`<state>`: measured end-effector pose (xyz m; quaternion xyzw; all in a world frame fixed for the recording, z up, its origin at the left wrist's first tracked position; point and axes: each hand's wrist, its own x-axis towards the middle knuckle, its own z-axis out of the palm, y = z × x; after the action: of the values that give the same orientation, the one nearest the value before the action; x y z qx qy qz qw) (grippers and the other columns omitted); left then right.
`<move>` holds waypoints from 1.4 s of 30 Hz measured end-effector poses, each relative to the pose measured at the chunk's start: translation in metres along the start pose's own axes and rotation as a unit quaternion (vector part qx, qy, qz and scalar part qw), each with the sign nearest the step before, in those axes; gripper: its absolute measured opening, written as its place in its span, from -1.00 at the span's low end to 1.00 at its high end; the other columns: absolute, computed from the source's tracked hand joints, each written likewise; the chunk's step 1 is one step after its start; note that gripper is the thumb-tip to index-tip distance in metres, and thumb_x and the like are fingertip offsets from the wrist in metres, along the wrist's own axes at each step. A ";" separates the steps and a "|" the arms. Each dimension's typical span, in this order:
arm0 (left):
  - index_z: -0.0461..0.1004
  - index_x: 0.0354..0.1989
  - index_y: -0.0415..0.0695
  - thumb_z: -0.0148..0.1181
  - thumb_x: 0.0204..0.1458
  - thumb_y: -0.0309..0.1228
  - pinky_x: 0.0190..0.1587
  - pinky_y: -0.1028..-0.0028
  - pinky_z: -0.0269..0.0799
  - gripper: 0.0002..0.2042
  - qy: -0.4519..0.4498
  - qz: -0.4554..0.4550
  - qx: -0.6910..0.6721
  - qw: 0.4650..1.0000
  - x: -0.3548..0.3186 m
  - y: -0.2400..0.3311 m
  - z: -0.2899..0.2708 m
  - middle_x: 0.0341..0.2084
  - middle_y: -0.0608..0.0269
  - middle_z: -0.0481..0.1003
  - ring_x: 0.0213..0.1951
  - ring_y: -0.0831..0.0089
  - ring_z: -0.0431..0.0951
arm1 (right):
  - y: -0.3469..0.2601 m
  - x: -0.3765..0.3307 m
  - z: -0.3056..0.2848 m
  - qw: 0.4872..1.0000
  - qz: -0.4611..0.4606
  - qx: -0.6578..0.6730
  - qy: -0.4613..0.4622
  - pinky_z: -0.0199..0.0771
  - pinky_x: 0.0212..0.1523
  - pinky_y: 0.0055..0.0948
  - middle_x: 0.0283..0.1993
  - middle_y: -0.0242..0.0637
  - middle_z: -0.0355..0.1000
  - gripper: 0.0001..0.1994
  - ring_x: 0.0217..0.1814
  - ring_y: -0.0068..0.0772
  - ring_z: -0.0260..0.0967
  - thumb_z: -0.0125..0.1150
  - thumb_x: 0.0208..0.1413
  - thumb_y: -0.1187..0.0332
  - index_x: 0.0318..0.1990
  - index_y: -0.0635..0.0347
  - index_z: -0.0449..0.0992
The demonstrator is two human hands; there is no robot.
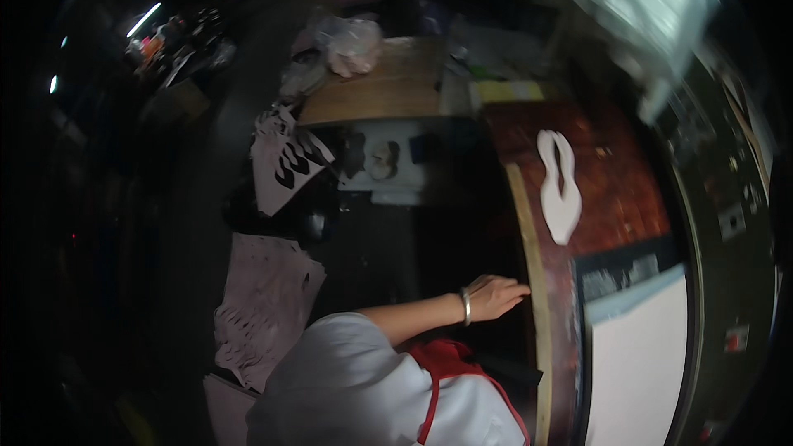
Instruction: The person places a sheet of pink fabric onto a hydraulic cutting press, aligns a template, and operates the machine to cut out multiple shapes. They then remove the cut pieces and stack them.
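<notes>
Head view, looking down over the wearer's shoulder. One bare hand [496,296], with a metal bangle [466,306] at the wrist, extends from a white short sleeve [347,363] toward the pale wooden edge [533,264] of the desk [619,198]. From this angle it cannot be told which of the person's hands this is; it is read here as the right. Its fingers [516,289] lie loosely together, nearly straight, holding nothing; the tips touch or come just short of the desk edge, and which cannot be told. The other hand is out of view.

On the reddish-brown desk top, well apart from the hand and farther from the person, lies a flat white cut-out [559,186] with two rounded lobes at its far end and a point at its near end. A large white sheet [640,363] rests on the near part of the desk, beside a dark panel [628,268].

To the left, in the dark area, pale sheets with shapes cut out of them [264,306] lie low down, and another such sheet [289,161] lies farther away. A red strap [438,363] crosses the person's white garment. The blurred pale mass at upper right cannot be identified.
</notes>
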<state>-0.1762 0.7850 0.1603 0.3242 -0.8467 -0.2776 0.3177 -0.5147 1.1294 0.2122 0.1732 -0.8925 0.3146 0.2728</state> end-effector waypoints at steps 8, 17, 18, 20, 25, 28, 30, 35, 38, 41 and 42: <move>0.50 -0.17 -0.06 0.11 0.08 -0.35 -0.28 0.29 0.49 -0.82 0.012 -0.140 0.022 0.990 -0.109 -0.162 -0.189 -0.42 0.16 0.51 -0.34 0.16 0.55 | -0.318 -0.121 0.168 0.928 -0.099 0.283 -0.222 0.44 0.01 -0.40 -0.02 -0.07 0.43 -0.73 -0.05 -0.27 0.39 -0.03 0.26 0.43 0.03 0.40 0.39; 0.49 -0.20 -0.09 0.10 0.02 -0.41 -0.27 0.22 0.48 -0.83 0.148 -0.322 0.087 0.931 -0.186 -0.260 -0.299 -0.42 0.09 0.52 -0.34 0.10 0.53 | -0.620 -0.259 0.219 0.720 -0.237 0.432 -0.489 0.41 -0.17 -0.57 -0.29 -0.25 0.51 -0.85 -0.24 -0.52 0.43 0.14 0.14 0.48 -0.18 0.38 0.53; 0.49 -0.20 -0.10 0.10 0.02 -0.41 -0.28 0.22 0.47 -0.82 0.138 -0.331 0.087 0.929 -0.185 -0.270 -0.302 -0.43 0.09 0.51 -0.35 0.10 0.53 | -0.638 -0.278 0.230 0.695 -0.229 0.421 -0.535 0.41 -0.20 -0.59 -0.31 -0.27 0.50 -0.86 -0.25 -0.57 0.41 0.15 0.13 0.50 -0.20 0.38 0.53; 0.49 -0.20 -0.10 0.11 0.01 -0.41 -0.28 0.21 0.46 -0.82 0.116 -0.352 0.091 0.925 -0.182 -0.294 -0.311 -0.44 0.08 0.51 -0.35 0.09 0.52 | -0.669 -0.312 0.257 0.683 -0.258 0.386 -0.564 0.43 -0.36 -0.58 -0.38 -0.26 0.50 -0.89 -0.38 -0.59 0.41 0.19 0.10 0.48 -0.26 0.36 0.55; 0.45 -0.12 -0.07 0.12 0.02 -0.40 -0.27 0.19 0.44 -0.77 0.061 -0.439 0.104 0.890 -0.167 -0.361 -0.353 -0.39 0.07 0.51 -0.32 0.06 0.52 | -0.759 -0.379 0.377 0.692 -0.324 0.372 -0.527 0.45 -0.44 -0.31 -0.48 -0.03 0.47 -0.87 -0.46 -0.07 0.48 0.20 0.03 0.39 -0.38 0.28 0.56; 0.45 -0.12 -0.07 0.11 0.02 -0.41 -0.29 0.15 0.43 -0.77 -0.001 -0.484 0.165 0.860 -0.150 -0.397 -0.386 -0.41 0.04 0.51 -0.33 0.05 0.52 | -0.823 -0.401 0.476 0.740 -0.296 0.317 -0.514 0.45 -0.39 -0.16 -0.47 0.01 0.46 -0.84 -0.39 0.08 0.44 0.18 0.00 0.32 -0.41 0.22 0.56; 0.45 -0.12 -0.07 0.12 0.01 -0.41 -0.28 0.14 0.44 -0.77 -0.026 -0.499 0.148 0.853 -0.132 -0.417 -0.405 -0.41 0.03 0.51 -0.33 0.05 0.52 | -0.858 -0.411 0.543 0.771 -0.309 0.291 -0.475 0.45 -0.34 -0.11 -0.47 0.02 0.45 -0.83 -0.37 0.11 0.43 0.17 -0.02 0.32 -0.47 0.25 0.50; 0.46 -0.14 -0.07 0.09 0.03 -0.36 -0.24 0.19 0.45 -0.78 -0.038 -0.523 0.105 0.845 -0.093 -0.452 -0.431 -0.35 0.04 0.53 -0.29 0.05 0.52 | -0.907 -0.429 0.647 0.790 -0.347 0.034 -0.505 0.49 -0.20 -0.07 -0.29 0.07 0.50 -0.74 -0.23 0.10 0.48 0.11 -0.02 0.23 -0.32 0.24 0.54; 0.47 -0.14 -0.05 0.02 0.08 -0.30 -0.21 0.19 0.44 -0.78 -0.017 -0.532 0.098 0.841 -0.088 -0.462 -0.436 -0.35 0.06 0.53 -0.27 0.07 0.53 | -0.920 -0.431 0.654 0.756 -0.372 -0.020 -0.539 0.47 -0.14 -0.04 -0.26 0.10 0.51 -0.59 -0.14 0.09 0.48 0.00 0.00 0.04 -0.36 0.22 0.61; 0.45 -0.13 -0.09 0.09 0.05 -0.32 -0.25 0.18 0.45 -0.76 -0.046 -0.561 0.084 0.822 -0.094 -0.472 -0.439 -0.37 0.01 0.52 -0.30 0.04 0.52 | -0.929 -0.428 0.648 0.763 -0.369 -0.106 -0.520 0.48 -0.11 -0.06 -0.22 0.13 0.50 -0.54 -0.14 0.11 0.48 0.09 0.00 0.03 -0.27 0.37 0.53; 0.45 -0.14 -0.09 0.09 0.05 -0.32 -0.25 0.18 0.45 -0.77 -0.033 -0.566 0.094 0.818 -0.098 -0.476 -0.441 -0.37 0.01 0.52 -0.30 0.04 0.52 | -0.928 -0.427 0.646 0.802 -0.321 -0.085 -0.497 0.47 -0.11 -0.05 -0.17 0.16 0.48 -0.53 -0.12 0.11 0.47 0.13 -0.01 0.09 -0.15 0.40 0.41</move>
<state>0.3756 0.4367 0.0875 0.7653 -0.5461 -0.3378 0.0444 0.0257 0.0755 -0.0304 0.5583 -0.8224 0.0025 -0.1093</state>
